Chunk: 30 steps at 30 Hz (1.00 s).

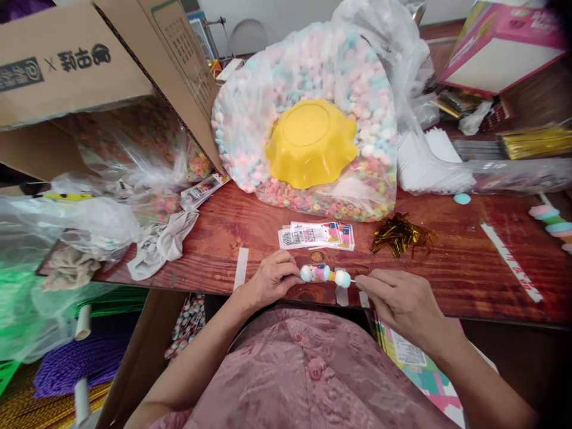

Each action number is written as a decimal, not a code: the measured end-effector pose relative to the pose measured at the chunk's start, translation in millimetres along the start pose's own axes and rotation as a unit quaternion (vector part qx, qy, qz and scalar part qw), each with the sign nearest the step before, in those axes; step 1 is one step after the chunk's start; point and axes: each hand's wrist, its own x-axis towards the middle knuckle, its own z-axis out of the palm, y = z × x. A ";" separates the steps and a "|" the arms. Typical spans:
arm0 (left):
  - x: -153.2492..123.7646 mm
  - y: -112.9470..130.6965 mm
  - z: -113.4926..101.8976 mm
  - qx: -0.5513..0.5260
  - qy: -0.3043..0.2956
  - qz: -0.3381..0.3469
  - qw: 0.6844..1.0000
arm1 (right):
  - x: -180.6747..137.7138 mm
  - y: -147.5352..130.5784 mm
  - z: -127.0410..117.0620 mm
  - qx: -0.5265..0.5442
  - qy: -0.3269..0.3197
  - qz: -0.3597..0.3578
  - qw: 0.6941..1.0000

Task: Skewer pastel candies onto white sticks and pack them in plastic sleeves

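Note:
Over the near edge of a reddish wooden table (469,268), both hands hold a short skewer of pastel marshmallows (325,274) level. My left hand (270,280) pinches its left end at a pale blue piece. My right hand (400,298) pinches the thin stick poking out at its right end. A small stack of printed label cards (318,235) lies just beyond the skewer. A bunch of gold twist ties (400,234) lies to the right of the cards.
A big clear bag of pastel marshmallows (313,77) with an upturned yellow bowl (311,143) stands behind. Cardboard box (67,53) and candy bags at left, rags (163,244), clear sleeves (429,167), a finished skewer (552,220) at right, pink box (500,42).

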 end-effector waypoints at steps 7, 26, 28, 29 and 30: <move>-0.5 5.9 1.2 0.062 0.039 -0.023 0.997 | 2.9 -2.3 7.5 0.131 0.044 0.018 0.990; 5.6 34.0 18.4 0.293 -0.116 -0.049 0.948 | 29.6 -53.2 28.6 0.024 0.028 -0.043 0.998; 7.2 36.1 21.5 0.291 -0.114 -0.061 0.948 | 36.4 -56.8 35.0 0.033 0.030 -0.027 0.999; 8.5 37.0 21.7 0.291 -0.113 -0.074 0.947 | 40.0 -57.2 36.2 0.045 0.033 -0.018 0.998; 10.1 37.6 20.7 0.289 -0.111 -0.090 0.947 | 43.5 -56.2 35.5 0.066 0.033 -0.010 0.997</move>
